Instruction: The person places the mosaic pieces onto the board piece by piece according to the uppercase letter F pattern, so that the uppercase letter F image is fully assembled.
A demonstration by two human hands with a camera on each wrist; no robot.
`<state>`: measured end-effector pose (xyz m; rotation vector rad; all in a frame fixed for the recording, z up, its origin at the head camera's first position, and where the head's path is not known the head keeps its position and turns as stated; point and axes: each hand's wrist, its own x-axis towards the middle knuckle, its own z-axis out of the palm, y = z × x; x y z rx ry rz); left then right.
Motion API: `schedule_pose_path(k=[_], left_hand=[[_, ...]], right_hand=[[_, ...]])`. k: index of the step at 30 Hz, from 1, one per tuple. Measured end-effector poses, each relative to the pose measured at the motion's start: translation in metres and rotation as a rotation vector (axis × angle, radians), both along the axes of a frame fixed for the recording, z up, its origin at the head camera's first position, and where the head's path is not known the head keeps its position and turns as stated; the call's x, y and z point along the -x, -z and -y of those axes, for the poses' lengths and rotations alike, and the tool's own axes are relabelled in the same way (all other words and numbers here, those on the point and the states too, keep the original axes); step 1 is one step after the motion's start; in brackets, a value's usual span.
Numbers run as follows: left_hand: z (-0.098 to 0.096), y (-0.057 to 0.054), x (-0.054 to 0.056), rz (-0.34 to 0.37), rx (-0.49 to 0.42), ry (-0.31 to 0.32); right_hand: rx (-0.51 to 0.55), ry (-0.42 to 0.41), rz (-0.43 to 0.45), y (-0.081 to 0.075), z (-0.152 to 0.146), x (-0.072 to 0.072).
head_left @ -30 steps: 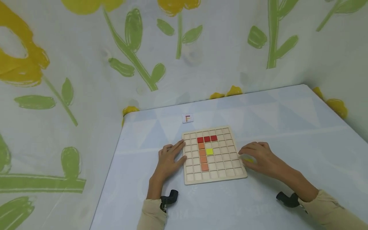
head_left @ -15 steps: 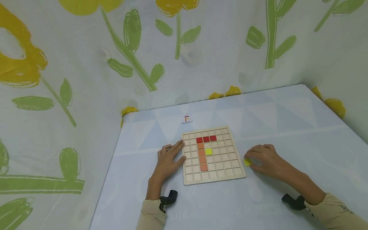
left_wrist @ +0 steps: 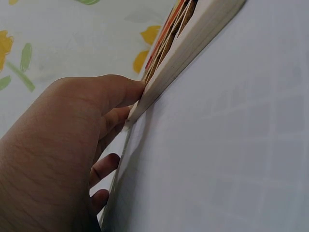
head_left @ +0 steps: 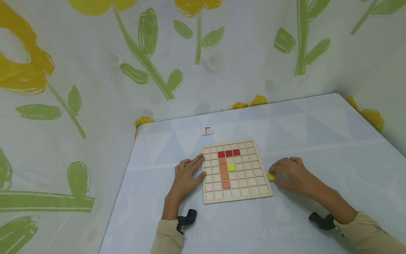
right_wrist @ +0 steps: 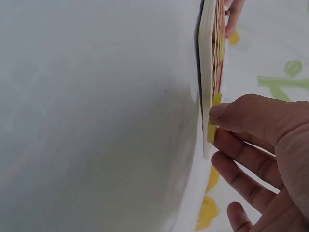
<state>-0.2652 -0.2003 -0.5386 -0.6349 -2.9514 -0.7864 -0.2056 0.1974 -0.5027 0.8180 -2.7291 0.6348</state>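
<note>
A wooden grid board [head_left: 248, 192] lies flat on the table, with red tiles [head_left: 228, 153] in a row and orange tiles [head_left: 224, 168] in a column below its left end. One yellow tile [head_left: 231, 167] sits in a cell right of the column. My left hand [head_left: 187, 178] touches the board's left edge with its fingertips and thumb, fingers extended. Just off the board's right edge, my right hand [head_left: 291, 176] pinches another yellow tile [right_wrist: 211, 133] between thumb and fingers; the right wrist view shows it edge-on.
Behind the board lies a small pattern card [head_left: 207, 130] printed with a coloured grid. The pale table [head_left: 158, 148] meets a flower-patterned wall covering [head_left: 222, 81] at its back and sides. Each wrist carries a black mount [head_left: 188, 218].
My right hand has shifted slightly right, away from the board's edge, and the pinched yellow tile shows more plainly. The left hand and the tiles on the board stay in place.
</note>
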Motion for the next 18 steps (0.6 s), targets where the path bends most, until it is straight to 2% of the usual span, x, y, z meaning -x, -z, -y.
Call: schedule_pose_path(k=[4,13,18], left_hand=[[0.001,0.001,0.001,0.006,0.013,-0.005],[0.002,0.002,-0.001,0.014,0.018,-0.003],[0.002,0.000,-0.001,0.003,0.010,-0.005]], right_hand=[[0.005,0.001,0.005,-0.002,0.006,0.006],[0.003,-0.004,0.087,-0.007,0.020,0.022],[0.026,-0.028,0.091,-0.008,0.029,0.030]])
